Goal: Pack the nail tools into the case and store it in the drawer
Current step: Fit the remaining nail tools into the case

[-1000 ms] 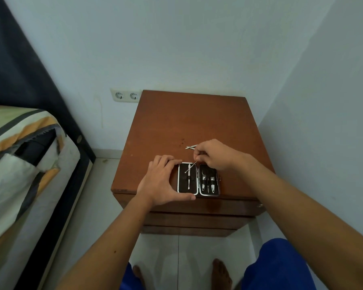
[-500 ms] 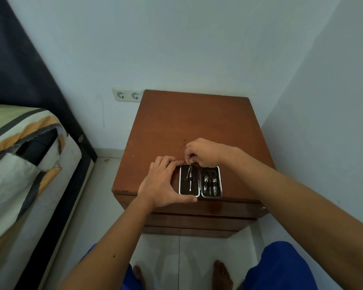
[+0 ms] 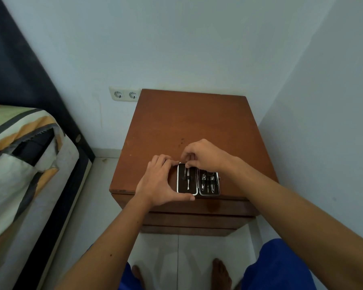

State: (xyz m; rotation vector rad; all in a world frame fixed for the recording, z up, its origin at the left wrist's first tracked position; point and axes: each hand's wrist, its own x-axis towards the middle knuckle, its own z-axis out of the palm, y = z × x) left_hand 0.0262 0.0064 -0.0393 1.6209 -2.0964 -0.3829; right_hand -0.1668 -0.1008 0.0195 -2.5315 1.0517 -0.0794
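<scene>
Clasping the open black white-rimmed case (image 3: 181, 189) at the front edge of the brown wooden nightstand (image 3: 187, 122), my left hand (image 3: 157, 183) steadies it; my right hand (image 3: 205, 155) pinches a slim metal tool (image 3: 188, 178) inside.

Glossy brown wooden nightstand (image 3: 189, 122), shiny metal tools (image 3: 208, 183), matt dark-lined case (image 3: 181, 187)

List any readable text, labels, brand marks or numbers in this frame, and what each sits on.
None readable.
case: dark lining and pale rim, no print visible.
nail tools: bare metal, any stamp too small to tell.
wall socket: no marking legible.
bedding: stripes only, no lettering.
nightstand: plain wood, no label.
</scene>
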